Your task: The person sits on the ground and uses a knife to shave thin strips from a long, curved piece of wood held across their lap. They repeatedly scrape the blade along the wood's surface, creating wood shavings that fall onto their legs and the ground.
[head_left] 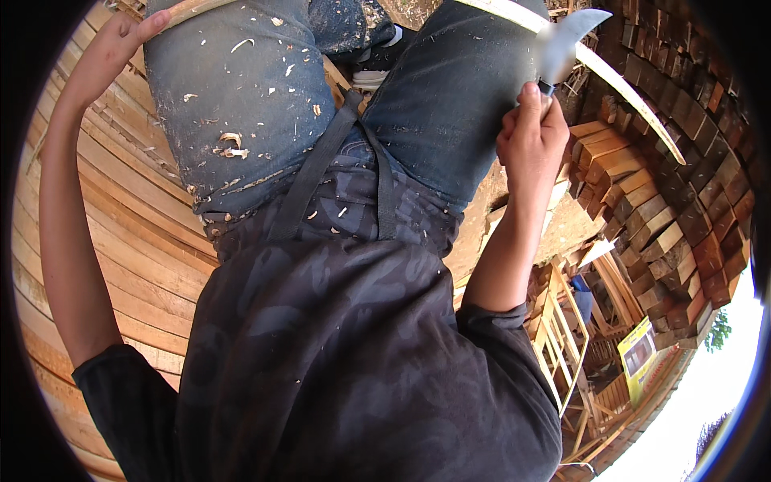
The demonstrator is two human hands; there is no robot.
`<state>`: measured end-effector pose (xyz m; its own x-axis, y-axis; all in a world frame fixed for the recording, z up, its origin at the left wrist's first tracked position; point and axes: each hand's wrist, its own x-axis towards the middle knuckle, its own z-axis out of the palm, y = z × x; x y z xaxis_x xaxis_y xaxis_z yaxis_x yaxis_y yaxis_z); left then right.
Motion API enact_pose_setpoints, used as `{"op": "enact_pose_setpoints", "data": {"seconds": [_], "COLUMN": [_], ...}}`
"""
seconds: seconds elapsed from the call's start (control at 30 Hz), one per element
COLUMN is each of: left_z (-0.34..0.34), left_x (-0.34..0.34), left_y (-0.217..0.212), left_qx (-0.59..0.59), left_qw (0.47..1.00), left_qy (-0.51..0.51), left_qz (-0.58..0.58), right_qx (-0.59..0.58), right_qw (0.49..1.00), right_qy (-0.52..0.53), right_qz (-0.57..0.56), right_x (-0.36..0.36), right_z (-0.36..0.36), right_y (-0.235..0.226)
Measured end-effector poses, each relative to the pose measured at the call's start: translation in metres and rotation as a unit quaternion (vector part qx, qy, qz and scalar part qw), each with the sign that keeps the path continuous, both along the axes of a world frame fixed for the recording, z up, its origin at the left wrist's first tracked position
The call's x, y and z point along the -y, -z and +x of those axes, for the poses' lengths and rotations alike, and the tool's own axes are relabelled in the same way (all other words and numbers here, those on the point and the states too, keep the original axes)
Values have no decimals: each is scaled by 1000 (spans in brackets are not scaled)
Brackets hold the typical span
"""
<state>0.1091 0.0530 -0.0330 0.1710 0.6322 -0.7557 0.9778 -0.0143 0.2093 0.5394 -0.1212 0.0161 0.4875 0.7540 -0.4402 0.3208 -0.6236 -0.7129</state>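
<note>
Dark shirt (337,361), jeans (241,96), stacked wood blocks (666,217)

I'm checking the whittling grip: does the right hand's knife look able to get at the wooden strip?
Probably yes: the right hand grips the knife, whose blade already lies against the wooden strip over the knee, nothing between them.

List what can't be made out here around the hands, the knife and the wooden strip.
- Knife: blade motion-blurred in the head view; handle hidden inside the right hand.
- Wooden strip: its middle runs off the top edge, so its full length is unseen.
- Left hand: fingertips at the top edge; its grip on the strip is unclear.
- Lower legs and feet: cut off or hidden behind the knees.
</note>
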Motion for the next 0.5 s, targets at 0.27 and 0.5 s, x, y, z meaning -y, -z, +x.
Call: {"op": "enact_pose_setpoints", "data": {"seconds": [0.27, 0.5], "left_z": [-2, 13], "left_x": [5, 11], "left_y": [8, 0], "left_qx": [101, 127], "left_qw": [989, 982], "left_qy": [0, -55], "left_qz": [105, 125], "right_qx": [-90, -105], "right_qw": [996, 993], "right_qy": [-2, -24], "right_qz": [-12, -43], "right_x": [8, 6], "right_z": [-15, -30], "right_y": [-5, -10]}}
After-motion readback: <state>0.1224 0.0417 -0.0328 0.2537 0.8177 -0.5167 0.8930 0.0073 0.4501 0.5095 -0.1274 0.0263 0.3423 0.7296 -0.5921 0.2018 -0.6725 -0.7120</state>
